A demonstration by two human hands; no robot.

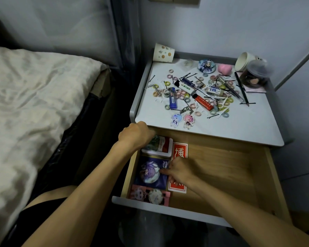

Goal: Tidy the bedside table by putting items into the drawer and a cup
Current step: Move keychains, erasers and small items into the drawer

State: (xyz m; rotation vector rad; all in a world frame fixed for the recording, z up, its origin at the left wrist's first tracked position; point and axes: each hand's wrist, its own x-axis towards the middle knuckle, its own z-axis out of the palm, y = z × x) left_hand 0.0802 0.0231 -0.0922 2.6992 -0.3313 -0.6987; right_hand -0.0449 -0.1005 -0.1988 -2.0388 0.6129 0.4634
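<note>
The drawer (221, 168) of the bedside table (239, 125) is pulled out. My left hand (135, 136) is curled at its back left corner, on a white and red packet (161, 147); its fingertips are hidden under the table top. My right hand (181, 172) pinches the right edge of a blue packet with a round purple badge (151, 172), and covers part of a red card box (180, 151). A pink badge card (150, 194) lies at the drawer's front left. A spotted paper cup (163, 55) lies tipped at the table's back left.
The table top holds blue (173, 99), white (184, 88) and orange (204, 103) lighters, a screwdriver (194, 84), an eraser (214, 90), a pencil (242, 90), two keychains (182, 118), a white cup (243, 61), a clear jar (257, 75), several hair ties and pins. A bed (34, 104) stands left.
</note>
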